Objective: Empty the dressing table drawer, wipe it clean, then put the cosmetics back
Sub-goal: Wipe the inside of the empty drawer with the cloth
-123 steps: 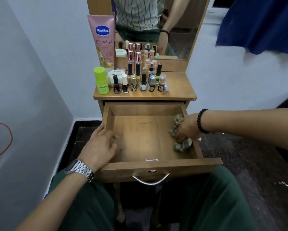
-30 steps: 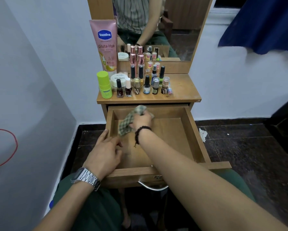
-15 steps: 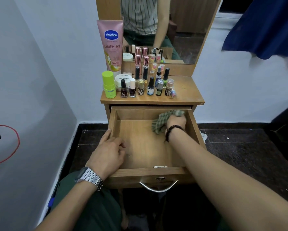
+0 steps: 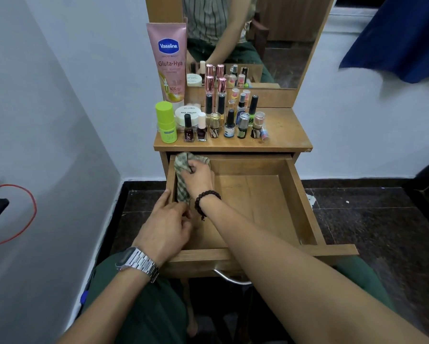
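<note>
A wooden drawer is seen pulled out from under the tabletop of a narrow dressing table set against a pale wall, above a dark speckled floor. A checked cloth is gripped by the curled fingers of the right hand and pressed into the drawer's far left corner. The left hand, fingers loosely bent, is rested on the drawer's left wall near its front, with nothing held. The drawer's bare wooden bottom is shown with no cosmetics in it. Behind the drawer, on the tabletop, nail polish bottles, a green stick, a white jar and a pink Vaseline tube are stood in a cluster before the mirror. A red cable is seen looped on the wall far left of the drawer.
</note>
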### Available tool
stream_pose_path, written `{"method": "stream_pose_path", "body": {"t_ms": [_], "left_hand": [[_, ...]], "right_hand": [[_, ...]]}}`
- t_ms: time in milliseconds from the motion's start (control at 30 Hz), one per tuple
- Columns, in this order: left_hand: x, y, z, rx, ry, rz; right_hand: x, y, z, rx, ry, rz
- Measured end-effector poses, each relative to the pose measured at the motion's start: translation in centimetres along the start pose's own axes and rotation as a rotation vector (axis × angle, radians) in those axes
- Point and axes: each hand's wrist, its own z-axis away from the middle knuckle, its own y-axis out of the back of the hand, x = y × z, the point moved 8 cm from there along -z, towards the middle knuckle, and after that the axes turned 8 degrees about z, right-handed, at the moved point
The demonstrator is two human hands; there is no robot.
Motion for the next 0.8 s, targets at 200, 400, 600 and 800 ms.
{"method": "stream_pose_path", "body": {"t_ms": [200, 400, 600, 800], "left_hand": [[-0.1, -0.1, 0.1, -0.003, 0.008, 0.022], [-0.6, -0.2, 0.3, -0.032, 0.05, 0.071], [-0.5, -0.3, 0.2, -0.042, 0.064, 0.068], [0.5, 0.1, 0.1, 0.002, 0.022, 0.05]], "right_hand": [[1.7, -0.2, -0.5, -0.079, -0.005, 0.133], [9.1, 7.1, -1.6, -0.048, -0.191, 0.353], [13.1, 11.6, -2.8, -0.043, -0.26, 0.639], [7.4, 3.3, -1.4, -0.211, 0.027, 0.721]]}}
